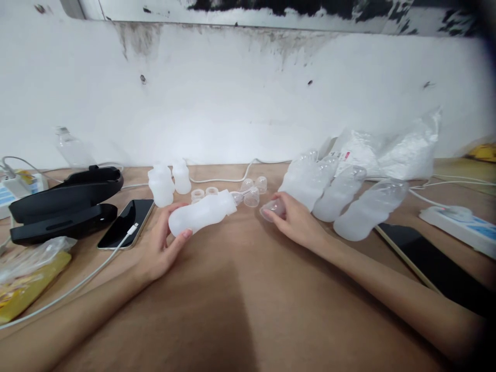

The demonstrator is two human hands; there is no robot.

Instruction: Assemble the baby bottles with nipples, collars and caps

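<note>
A brown table (217, 320) is set against a stained white wall (217, 93). A frosted white bottle (199, 214) is clamped between the thumb and fingers of the left hand (160, 248), its long axis tilted, its collared end pointed right and slightly away, beyond the fingertips. By the fingers of the right hand (290, 217), closed on its sides, a clear dome cap (272, 209) is held low, just right of the bottle's end.
</note>
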